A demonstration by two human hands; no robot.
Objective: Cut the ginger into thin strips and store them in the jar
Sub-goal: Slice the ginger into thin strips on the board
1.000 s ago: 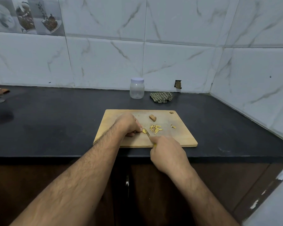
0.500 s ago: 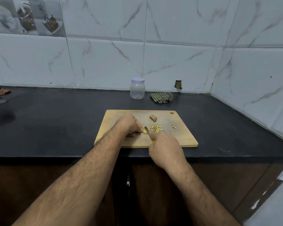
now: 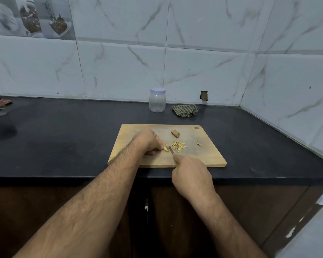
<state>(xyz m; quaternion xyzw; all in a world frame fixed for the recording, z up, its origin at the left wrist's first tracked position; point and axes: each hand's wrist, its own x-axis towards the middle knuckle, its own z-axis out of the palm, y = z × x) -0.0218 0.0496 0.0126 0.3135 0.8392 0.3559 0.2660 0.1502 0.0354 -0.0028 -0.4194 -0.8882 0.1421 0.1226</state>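
Pale yellow ginger piece [image 3: 165, 148] pinched under left hand [image 3: 147, 141]; knife [image 3: 171, 150] gripped in right hand [image 3: 192, 175]; thin strips [image 3: 179, 146] just right; cutting board [image 3: 209, 157] bare toward right edge.

The cutting board [image 3: 209, 155] is light wood, smooth and matt. The worktop [image 3: 63, 138] is dark matt stone. The jar [image 3: 157, 102] is clear plastic. The cloth [image 3: 185, 110] is checked fabric. The wall tiles [image 3: 119, 71] are glossy.
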